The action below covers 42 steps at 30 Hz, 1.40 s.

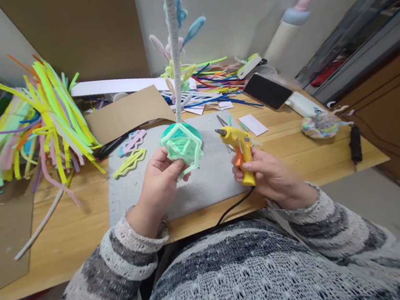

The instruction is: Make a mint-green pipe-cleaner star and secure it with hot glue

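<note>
My left hand (163, 176) pinches a mint-green pipe-cleaner shape (194, 136), bent into angular loops, by its lower edge. Behind that shape stands a round teal base (169, 130), partly covered by it. A white wrapped stem (174, 52) rises from the base, with pastel loops showing behind it. In my right hand (269, 171) is a yellow glue gun (241, 147), its nozzle pointing left towards the green shape but apart from it. My fingers wrap around the handle, near the orange trigger. Zigzag pipe-cleaner pieces in yellow (129, 163) and pink (136, 141) lie to the left.
A grey mat (211, 187) lies on the wooden table. Bundled pipe cleaners (45, 119) spread at the left, beside cardboard (130, 112). Scissors (222, 121), a white card (254, 125), a phone (267, 90), a pastel ring (320, 125) and a black-handled tool (355, 144) lie rightward.
</note>
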### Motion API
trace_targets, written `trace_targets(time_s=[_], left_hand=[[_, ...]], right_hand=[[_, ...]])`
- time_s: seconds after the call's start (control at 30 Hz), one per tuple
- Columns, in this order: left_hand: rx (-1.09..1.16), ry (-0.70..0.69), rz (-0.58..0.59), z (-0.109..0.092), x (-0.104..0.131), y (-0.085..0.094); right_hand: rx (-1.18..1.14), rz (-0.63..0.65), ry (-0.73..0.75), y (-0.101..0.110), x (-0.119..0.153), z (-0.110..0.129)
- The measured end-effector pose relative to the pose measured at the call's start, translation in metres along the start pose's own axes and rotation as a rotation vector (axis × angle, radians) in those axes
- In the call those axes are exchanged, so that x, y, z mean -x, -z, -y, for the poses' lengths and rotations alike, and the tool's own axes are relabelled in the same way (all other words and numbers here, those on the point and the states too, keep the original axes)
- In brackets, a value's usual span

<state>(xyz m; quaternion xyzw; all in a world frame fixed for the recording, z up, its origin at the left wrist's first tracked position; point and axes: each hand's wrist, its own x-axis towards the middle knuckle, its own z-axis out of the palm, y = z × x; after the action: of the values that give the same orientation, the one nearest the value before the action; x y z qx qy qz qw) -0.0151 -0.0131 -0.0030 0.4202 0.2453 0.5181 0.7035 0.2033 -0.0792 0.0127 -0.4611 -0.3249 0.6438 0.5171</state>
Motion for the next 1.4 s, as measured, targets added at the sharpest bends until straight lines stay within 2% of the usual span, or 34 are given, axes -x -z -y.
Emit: trace_targets(time_s=[0.07, 0.13, 0.23, 0.3, 0.43, 0.53, 0.7, 0.77, 0.87, 0.93, 1.03, 1.1, 1.3, 1.4], left_hand=[[0.018, 0.070, 0.047, 0.000, 0.000, 0.000], [0.031, 0.153, 0.089, 0.000, 0.001, 0.001], [0.060, 0.243, 0.105, 0.001, 0.001, 0.000], [0.079, 0.268, 0.099, 0.001, 0.001, -0.001], [0.098, 0.275, 0.069, 0.002, -0.001, -0.002], [0.095, 0.281, 0.050, 0.004, -0.002, -0.002], [0.010, 0.305, 0.090, 0.011, 0.001, 0.001], [-0.058, 0.216, 0.037, 0.015, 0.000, 0.004], [-0.184, -0.009, -0.084, 0.015, -0.002, 0.008], [-0.264, -0.078, -0.077, 0.011, -0.003, 0.010], [-0.332, -0.017, 0.034, 0.004, -0.003, 0.009], [-0.352, 0.035, 0.060, 0.001, -0.002, 0.007], [-0.277, 0.099, -0.084, 0.003, -0.005, 0.004], [-0.310, 0.165, -0.146, 0.007, -0.006, 0.004]], right_hand=[[-0.138, 0.057, 0.007, -0.006, 0.000, 0.001], [-0.183, 0.102, 0.068, -0.011, -0.001, -0.003], [-0.043, 0.124, 0.231, -0.018, -0.004, -0.012], [0.054, 0.171, 0.270, -0.021, -0.006, -0.018], [0.060, 0.265, 0.201, -0.025, -0.007, -0.027], [0.019, 0.286, 0.222, -0.024, -0.011, -0.033], [-0.071, 0.283, 0.234, -0.024, -0.018, -0.041], [-0.089, 0.251, 0.231, -0.024, -0.020, -0.039], [-0.084, 0.249, 0.201, -0.022, -0.019, -0.035], [-0.073, 0.276, 0.162, -0.019, -0.017, -0.034], [-0.060, 0.304, 0.089, -0.014, -0.016, -0.035], [-0.062, 0.318, 0.041, -0.012, -0.015, -0.038], [-0.106, 0.227, -0.055, -0.009, -0.012, -0.040], [-0.125, 0.247, -0.070, -0.010, -0.012, -0.037]])
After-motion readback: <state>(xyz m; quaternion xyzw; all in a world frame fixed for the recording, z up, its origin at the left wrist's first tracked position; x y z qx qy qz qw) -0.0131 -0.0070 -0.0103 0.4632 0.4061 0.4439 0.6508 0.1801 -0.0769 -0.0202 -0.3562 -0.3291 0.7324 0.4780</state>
